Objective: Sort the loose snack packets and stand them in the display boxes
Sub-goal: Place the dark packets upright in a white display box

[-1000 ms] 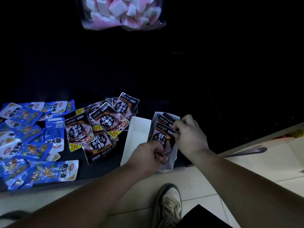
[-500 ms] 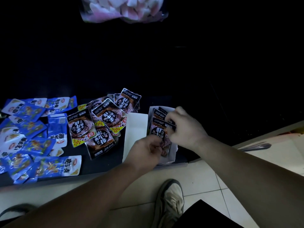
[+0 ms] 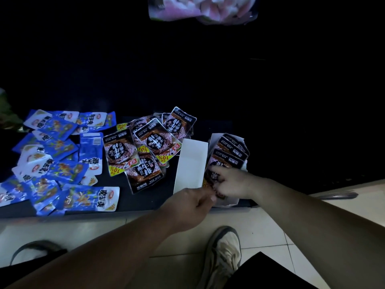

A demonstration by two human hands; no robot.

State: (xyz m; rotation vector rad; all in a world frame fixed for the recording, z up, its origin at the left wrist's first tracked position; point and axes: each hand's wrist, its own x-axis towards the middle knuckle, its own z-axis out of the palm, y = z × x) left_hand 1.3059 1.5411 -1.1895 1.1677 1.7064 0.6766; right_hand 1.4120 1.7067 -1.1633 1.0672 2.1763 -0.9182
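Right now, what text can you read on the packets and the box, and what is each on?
"10%": yellow tag on a loose dark packet.
"素牛排": nearest loose dark packet.
"魔芋爽": nearest blue packet.
Print on the boxed dark packets: too blurred or hidden to read.
No text shows on the display box flap.

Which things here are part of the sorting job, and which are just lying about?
Job: dark packets, blue packets, white box, boxed packets held by left hand and right hand.
Lying about: pink sweets bag, shoe.
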